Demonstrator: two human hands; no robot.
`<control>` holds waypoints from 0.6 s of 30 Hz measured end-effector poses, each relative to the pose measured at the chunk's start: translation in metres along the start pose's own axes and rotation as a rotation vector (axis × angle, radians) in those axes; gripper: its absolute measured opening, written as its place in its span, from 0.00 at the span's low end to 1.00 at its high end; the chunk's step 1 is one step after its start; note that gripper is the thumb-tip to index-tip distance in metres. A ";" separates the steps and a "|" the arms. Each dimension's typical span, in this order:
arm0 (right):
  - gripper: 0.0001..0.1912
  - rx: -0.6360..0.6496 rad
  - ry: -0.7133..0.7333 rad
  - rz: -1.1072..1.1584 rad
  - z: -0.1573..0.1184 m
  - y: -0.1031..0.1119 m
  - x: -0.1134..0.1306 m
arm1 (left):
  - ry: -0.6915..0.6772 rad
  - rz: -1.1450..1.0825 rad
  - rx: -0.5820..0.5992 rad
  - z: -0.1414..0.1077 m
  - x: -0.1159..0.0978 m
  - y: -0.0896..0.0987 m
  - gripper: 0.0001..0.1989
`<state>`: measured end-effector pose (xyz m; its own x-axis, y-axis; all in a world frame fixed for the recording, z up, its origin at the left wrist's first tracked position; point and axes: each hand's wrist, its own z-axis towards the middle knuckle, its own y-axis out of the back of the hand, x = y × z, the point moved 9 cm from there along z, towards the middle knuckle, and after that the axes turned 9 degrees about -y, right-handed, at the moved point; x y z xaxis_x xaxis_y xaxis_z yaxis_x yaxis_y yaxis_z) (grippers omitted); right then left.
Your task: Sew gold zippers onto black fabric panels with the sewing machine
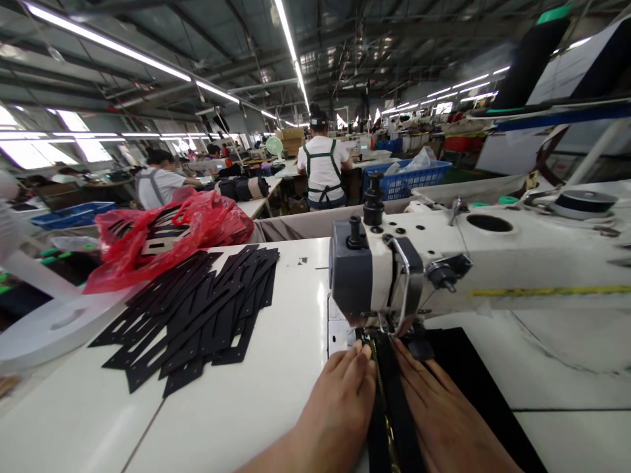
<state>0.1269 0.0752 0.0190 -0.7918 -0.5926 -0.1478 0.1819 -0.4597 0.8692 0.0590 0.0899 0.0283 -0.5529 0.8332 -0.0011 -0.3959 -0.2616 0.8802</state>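
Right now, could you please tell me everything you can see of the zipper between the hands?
The zipper shows a thin line of gold-coloured, metal-looking teeth against black, fabric-like material. It runs, slightly slanted, from beneath the sewing machine to the picture's bottom edge. The left hand has its fingertips beside the teeth's far end; the right hand lies along the zipper's right side. Whether it is closed is unclear.

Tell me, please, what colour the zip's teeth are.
The teeth look gold, and show best in the head view.
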 end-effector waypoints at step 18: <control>0.32 -0.060 -0.031 0.085 0.010 0.003 -0.009 | 0.073 -0.049 -0.002 0.011 0.013 0.005 0.11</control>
<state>0.1290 0.0854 0.0278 -0.7895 -0.6109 -0.0591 0.2829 -0.4477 0.8482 0.0576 0.1046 0.0378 -0.5851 0.8071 -0.0785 -0.4247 -0.2225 0.8776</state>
